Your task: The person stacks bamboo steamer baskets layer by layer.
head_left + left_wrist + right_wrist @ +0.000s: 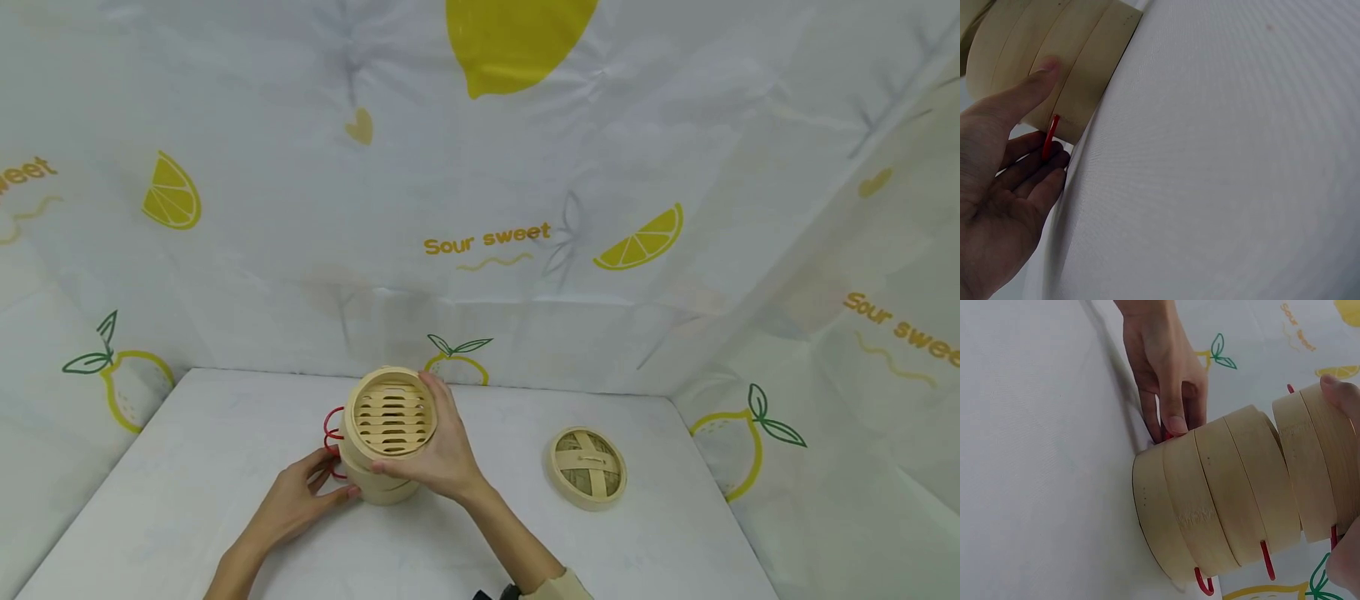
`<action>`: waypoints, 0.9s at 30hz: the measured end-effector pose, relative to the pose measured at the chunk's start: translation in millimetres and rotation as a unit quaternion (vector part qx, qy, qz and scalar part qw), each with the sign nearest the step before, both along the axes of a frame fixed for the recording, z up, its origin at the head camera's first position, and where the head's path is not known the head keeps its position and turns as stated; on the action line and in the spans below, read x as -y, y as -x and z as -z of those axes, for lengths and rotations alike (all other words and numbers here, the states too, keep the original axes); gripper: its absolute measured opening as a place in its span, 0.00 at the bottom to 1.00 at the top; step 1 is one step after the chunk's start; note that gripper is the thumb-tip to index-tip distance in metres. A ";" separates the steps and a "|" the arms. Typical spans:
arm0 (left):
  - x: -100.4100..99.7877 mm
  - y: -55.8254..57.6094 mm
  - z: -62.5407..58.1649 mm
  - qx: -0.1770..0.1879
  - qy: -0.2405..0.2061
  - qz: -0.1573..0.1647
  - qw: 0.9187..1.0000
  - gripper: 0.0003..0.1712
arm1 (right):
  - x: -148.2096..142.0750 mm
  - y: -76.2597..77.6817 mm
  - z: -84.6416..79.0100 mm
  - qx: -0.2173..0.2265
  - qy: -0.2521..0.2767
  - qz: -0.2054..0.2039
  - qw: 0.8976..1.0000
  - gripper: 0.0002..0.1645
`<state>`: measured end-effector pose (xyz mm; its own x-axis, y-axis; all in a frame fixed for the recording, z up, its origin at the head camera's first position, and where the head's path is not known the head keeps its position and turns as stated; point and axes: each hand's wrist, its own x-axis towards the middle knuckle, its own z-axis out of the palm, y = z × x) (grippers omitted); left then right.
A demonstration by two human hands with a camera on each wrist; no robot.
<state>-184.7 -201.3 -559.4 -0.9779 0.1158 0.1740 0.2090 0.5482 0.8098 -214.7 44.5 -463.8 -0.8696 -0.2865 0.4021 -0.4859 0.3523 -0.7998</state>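
Note:
A round bamboo steamer basket point(393, 417) with a slatted bottom is tilted on its side toward the head camera, at the top of a stack of bamboo steamer baskets point(386, 492). My right hand point(446, 454) grips it by its rim, thumb at the lower edge and fingers over the far side. In the right wrist view a wedge of space parts this upper basket point(1307, 465) from the stack point(1200, 500). Low on the left, my left hand point(295, 497) holds the stack, thumb against its wall and fingers curled by a red loop handle point(1051, 137).
A woven bamboo lid point(587, 468) with crossed strips lies on the white table point(487, 533), right of the stack. More red loops point(332, 423) stick out from the baskets' left side. Lemon-printed sheeting point(300, 250) surrounds the table at the back and sides.

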 end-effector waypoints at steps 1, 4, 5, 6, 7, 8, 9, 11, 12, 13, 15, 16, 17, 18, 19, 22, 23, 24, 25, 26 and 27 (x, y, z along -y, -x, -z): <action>0.0 -0.1 0.0 0.000 0.000 0.000 1.000 0.40 | 0.2 0.1 -0.3 0.000 -0.001 -0.001 1.000 0.77; -0.5 -0.5 -0.1 -0.001 -0.001 -0.001 1.000 0.40 | 0.6 0.8 -0.8 0.001 -0.007 0.000 1.000 0.77; -0.8 -0.6 -0.3 -0.001 -0.002 0.000 1.000 0.40 | 0.6 1.1 -1.0 0.001 -0.008 -0.001 1.000 0.77; -1.0 -0.6 -0.5 -0.001 -0.005 0.001 1.000 0.39 | 0.6 1.1 -1.3 0.001 -0.010 0.000 1.000 0.77; -1.3 -0.5 -0.6 0.000 -0.007 0.002 1.000 0.39 | 0.6 1.1 -1.5 0.001 -0.011 0.000 1.000 0.77; -1.5 -0.5 -0.8 0.000 -0.009 0.003 1.000 0.39 | 0.6 1.2 -1.7 0.002 -0.013 0.001 1.000 0.77; -1.6 -0.6 -1.0 0.000 -0.008 0.003 1.000 0.39 | 0.7 1.2 -2.0 0.004 -0.013 0.000 1.000 0.77; -1.5 -0.5 -1.1 0.002 -0.008 0.002 1.000 0.39 | 1.1 1.3 -2.7 0.007 -0.016 -0.001 1.000 0.77; -1.4 -0.5 -1.1 0.003 -0.008 0.002 1.000 0.39 | 1.3 1.2 -3.1 0.009 -0.018 -0.001 1.000 0.76; -1.2 -0.4 -1.1 0.003 -0.006 0.000 1.000 0.39 | 1.6 1.2 -3.5 0.012 -0.020 -0.001 1.000 0.76; -0.9 -0.3 -0.9 0.005 -0.004 -0.001 1.000 0.40 | 2.3 1.3 -4.3 0.016 -0.024 -0.001 1.000 0.76; -0.7 -0.2 -0.9 0.006 -0.005 -0.001 1.000 0.40 | 2.7 1.4 -4.7 0.016 -0.026 0.000 1.000 0.76; -0.7 -0.1 -0.8 0.007 -0.006 0.000 1.000 0.40 | 3.1 1.4 -5.0 0.018 -0.028 0.001 0.999 0.76; -0.7 0.1 -0.8 0.007 -0.005 -0.001 1.000 0.41 | 3.4 1.5 -5.4 0.021 -0.029 0.002 0.999 0.75; -0.7 0.2 -0.7 0.008 -0.005 -0.001 1.000 0.41 | 3.8 1.6 -5.7 0.023 -0.030 0.002 0.999 0.75; -0.8 0.1 -0.9 0.009 -0.004 -0.003 1.000 0.42 | 4.8 1.8 -6.4 0.028 -0.035 0.002 0.999 0.75; -0.8 0.1 -0.8 0.009 -0.002 -0.004 1.000 0.42 | 5.1 1.8 -6.5 0.033 -0.036 0.002 0.999 0.75; -0.7 0.1 -0.9 0.009 0.000 -0.006 1.000 0.43 | 5.4 1.9 -6.6 0.036 -0.038 0.003 0.999 0.75; -0.7 -0.1 -0.9 0.009 0.002 -0.008 1.000 0.43 | 5.7 1.9 -6.7 0.039 -0.040 0.003 0.998 0.75; -0.6 -0.1 -0.9 0.008 0.003 -0.008 1.000 0.43 | 6.0 2.0 -6.8 0.042 -0.042 0.003 0.998 0.75; -0.6 -0.2 -0.8 0.009 0.003 -0.009 1.000 0.43 | 6.3 2.0 -7.0 0.045 -0.044 0.005 0.998 0.74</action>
<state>-184.5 -200.7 -558.6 -0.9828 0.0999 0.1553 0.1846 0.5569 0.8098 -216.7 38.2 -456.8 -0.9043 -0.3080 0.2955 -0.4090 0.4270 -0.8065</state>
